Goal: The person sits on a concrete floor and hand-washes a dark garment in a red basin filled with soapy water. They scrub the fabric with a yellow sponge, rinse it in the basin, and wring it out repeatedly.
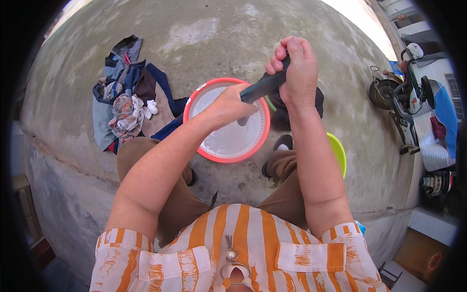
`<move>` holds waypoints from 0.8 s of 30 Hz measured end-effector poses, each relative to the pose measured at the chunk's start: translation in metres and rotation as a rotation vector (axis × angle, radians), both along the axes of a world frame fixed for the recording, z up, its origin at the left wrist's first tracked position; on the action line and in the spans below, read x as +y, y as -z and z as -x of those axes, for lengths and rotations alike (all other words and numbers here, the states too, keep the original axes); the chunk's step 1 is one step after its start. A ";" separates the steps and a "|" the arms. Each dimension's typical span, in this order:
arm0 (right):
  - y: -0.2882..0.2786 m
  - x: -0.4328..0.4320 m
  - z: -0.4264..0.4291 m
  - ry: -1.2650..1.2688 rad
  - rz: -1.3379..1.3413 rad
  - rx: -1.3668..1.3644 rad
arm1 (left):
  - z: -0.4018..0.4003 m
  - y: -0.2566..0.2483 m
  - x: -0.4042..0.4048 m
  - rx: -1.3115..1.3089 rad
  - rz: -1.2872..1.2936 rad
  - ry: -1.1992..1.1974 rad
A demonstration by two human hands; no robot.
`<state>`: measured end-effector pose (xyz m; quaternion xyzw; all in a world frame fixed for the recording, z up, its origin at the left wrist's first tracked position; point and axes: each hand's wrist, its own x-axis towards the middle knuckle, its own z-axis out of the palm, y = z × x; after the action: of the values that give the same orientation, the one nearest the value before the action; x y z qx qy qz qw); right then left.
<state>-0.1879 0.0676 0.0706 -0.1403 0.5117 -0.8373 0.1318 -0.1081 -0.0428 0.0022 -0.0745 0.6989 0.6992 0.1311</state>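
Note:
A dark, wet-looking cloth (264, 85) is stretched into a tight roll between my hands. My left hand (231, 104) grips its lower end above a pink-rimmed plastic basin (226, 159), with the palm turned down. Higher and to the right, my right hand (301, 67) has its fingers curled around the other end. Inside the basin is cloudy, greyish liquid, partly covered by my left hand and forearm. I cannot tell what kind of garment the cloth is.
Left of the basin lies a heap of clothes (135, 95) on the concrete ground (219, 40). Dark fabric (318, 104) partly covers a green rim behind my right forearm. A yellow-green basin (338, 153) stands at my right. Farther right is a parked scooter (408, 98).

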 end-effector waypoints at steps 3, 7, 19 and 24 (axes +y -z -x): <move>0.003 0.002 0.006 0.052 -0.040 0.088 | 0.000 -0.006 -0.001 -0.102 -0.129 -0.003; 0.010 -0.002 0.006 0.073 -0.190 0.244 | -0.001 0.002 -0.004 -0.252 -0.424 -0.072; 0.041 -0.012 -0.001 0.061 -0.663 0.698 | 0.003 -0.010 -0.019 -0.133 -1.107 -0.265; 0.042 -0.023 -0.024 -0.162 -0.539 0.680 | 0.006 0.000 -0.024 -0.062 -1.168 -0.301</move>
<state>-0.1639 0.0448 0.0290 -0.4080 0.7136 -0.5670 0.0531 -0.1145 -0.0665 0.0019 -0.1087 0.1768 0.9757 0.0703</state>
